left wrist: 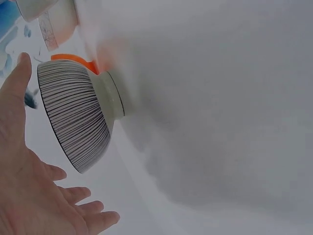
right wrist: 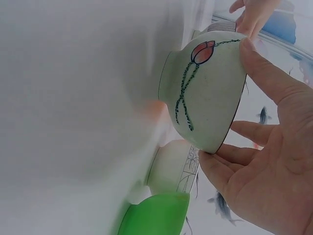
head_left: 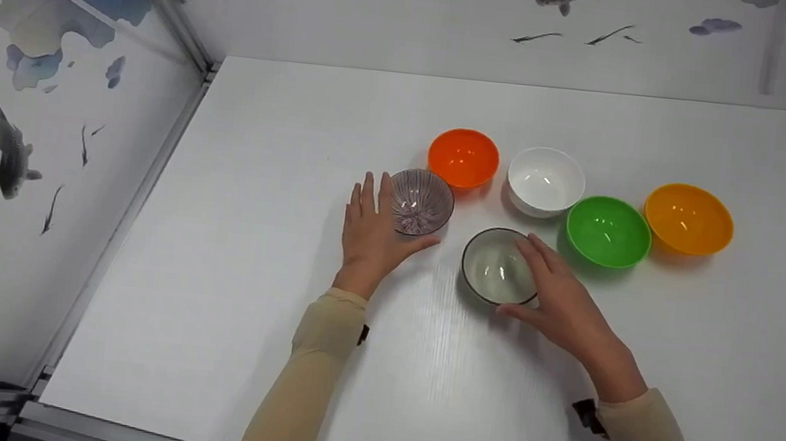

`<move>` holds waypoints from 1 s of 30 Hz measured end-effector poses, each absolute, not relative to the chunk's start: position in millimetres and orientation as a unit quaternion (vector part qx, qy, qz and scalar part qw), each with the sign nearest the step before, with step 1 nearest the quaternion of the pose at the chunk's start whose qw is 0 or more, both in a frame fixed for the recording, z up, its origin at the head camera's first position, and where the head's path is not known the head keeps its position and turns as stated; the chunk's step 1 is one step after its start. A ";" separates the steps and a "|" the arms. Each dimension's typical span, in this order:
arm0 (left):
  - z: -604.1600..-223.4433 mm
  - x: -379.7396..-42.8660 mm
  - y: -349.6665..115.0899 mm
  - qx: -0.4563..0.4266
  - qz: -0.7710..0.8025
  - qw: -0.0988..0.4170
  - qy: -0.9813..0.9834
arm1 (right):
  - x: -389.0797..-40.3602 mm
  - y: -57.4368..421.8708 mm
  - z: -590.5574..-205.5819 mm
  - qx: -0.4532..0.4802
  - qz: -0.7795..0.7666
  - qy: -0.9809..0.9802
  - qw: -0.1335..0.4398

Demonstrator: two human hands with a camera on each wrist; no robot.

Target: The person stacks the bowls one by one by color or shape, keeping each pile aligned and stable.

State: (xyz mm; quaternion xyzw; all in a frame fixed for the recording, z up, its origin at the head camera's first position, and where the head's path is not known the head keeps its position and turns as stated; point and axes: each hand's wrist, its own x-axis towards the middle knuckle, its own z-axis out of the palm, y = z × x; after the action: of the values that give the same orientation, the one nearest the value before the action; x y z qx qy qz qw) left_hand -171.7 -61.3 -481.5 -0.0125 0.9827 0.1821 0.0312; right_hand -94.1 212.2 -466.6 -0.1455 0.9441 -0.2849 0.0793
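A pale green bowl [head_left: 497,268] with a dark rim stands upright in front of the other bowls. My right hand [head_left: 563,304] holds it by its right side, thumb at the near rim and fingers at the far rim. In the right wrist view, a red tulip with a dotted stem decorates the bowl's outside [right wrist: 210,93]. My left hand [head_left: 373,237] is at the left of a bowl with thin dark stripes [head_left: 424,205], fingers straight and thumb spread. The left wrist view shows a gap between palm and striped bowl [left wrist: 73,112].
Behind the striped bowl stands an orange bowl [head_left: 464,156]. A white bowl [head_left: 545,182], a green bowl [head_left: 609,232] and a yellow bowl [head_left: 687,218] stand to the right. Panels with painted fish [head_left: 12,151] border the white table [head_left: 210,289] at left and back.
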 end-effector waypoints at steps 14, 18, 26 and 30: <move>-491.3 -170.5 -65.4 -0.034 0.296 0.083 0.951 | -94.2 212.3 -464.6 -0.135 -0.287 0.943 0.097; -494.3 -170.0 -66.3 -0.042 0.354 0.087 0.930 | -93.9 212.1 -465.1 -0.139 -0.287 0.943 0.089; -497.6 -170.6 -69.3 -0.040 0.463 0.070 0.883 | -94.0 211.4 -466.3 -0.140 -0.289 0.944 0.081; -498.2 -171.6 -69.8 -0.037 0.492 0.070 0.867 | -94.4 211.5 -465.9 -0.140 -0.288 0.944 0.082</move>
State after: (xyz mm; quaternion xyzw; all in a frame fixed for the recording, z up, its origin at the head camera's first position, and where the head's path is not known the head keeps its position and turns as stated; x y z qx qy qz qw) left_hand -171.6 -69.8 -498.2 -0.0369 0.8671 0.4918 0.0701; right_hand -94.4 211.5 -465.9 -0.1398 0.9438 -0.2878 0.0823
